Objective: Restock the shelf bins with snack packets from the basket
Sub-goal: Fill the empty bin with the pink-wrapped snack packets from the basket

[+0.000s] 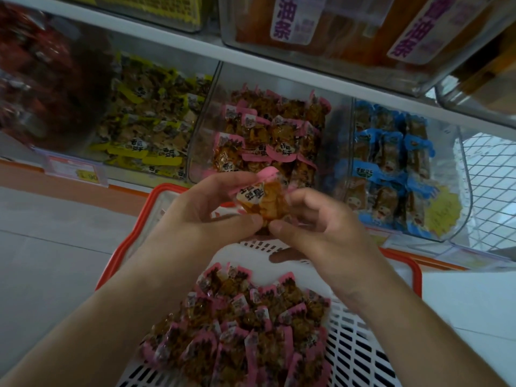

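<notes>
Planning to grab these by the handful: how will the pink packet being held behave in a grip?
Probably light: the pink packet sits in fingertips of both hands. Its glossy film looks slippery. It likely flexes, not rigid; the basket packets lie crumpled.

The basket (371, 356) was white-slatted with a red rim; packets (251, 325) in it were pink-edged; bins at centre frame held yellow (145, 129), pink (268, 135), blue packets (391, 163)

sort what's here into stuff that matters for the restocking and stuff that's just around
Part of the job:
- pink packet held by left hand and right hand
- pink packets in the basket
- basket
- pink bin

Just around:
- yellow bin
- blue bin
- price tag
- upper shelf tubs
</notes>
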{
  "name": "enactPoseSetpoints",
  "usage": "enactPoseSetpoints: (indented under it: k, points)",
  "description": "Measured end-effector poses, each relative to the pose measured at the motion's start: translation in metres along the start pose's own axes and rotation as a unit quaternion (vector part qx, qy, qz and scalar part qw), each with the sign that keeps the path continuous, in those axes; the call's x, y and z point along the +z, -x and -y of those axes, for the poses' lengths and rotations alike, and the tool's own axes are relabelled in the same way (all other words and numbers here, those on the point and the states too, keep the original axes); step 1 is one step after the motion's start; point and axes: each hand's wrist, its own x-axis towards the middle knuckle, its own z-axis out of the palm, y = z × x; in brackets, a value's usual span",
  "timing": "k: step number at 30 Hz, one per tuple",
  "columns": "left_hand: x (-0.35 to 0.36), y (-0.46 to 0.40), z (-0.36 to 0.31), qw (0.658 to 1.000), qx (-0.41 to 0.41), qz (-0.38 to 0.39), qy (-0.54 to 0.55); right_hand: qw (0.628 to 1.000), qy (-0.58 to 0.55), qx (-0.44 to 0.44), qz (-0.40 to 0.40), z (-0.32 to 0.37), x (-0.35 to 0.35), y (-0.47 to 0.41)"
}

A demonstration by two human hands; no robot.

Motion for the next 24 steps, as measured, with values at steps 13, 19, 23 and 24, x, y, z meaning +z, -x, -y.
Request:
enactPoseSetpoints:
  k: [13,19,23,24]
  points:
    - [0.006,0.002,-0.002,0.997,-0.073,0.012,-0.032,0.990,-0.131,0.000,-0.057,-0.007,0.003,-0.003]
    - [0.004,0.000,0.003,0.971,-0.002,-0.035,-0.238,0.986,0.047,-0.047,-0.151,0.000,0.007,-0.004]
    - [-0.012,-0.005,-0.002,0.897,0.049,-0.150,-0.414,0.971,0.111,-0.054,-0.207,0.018,0.007,-0.031]
    - [-0.016,-0.006,-0.002,0.878,0.049,-0.165,-0.447,0.965,0.145,-0.058,-0.210,0.021,0.009,-0.045]
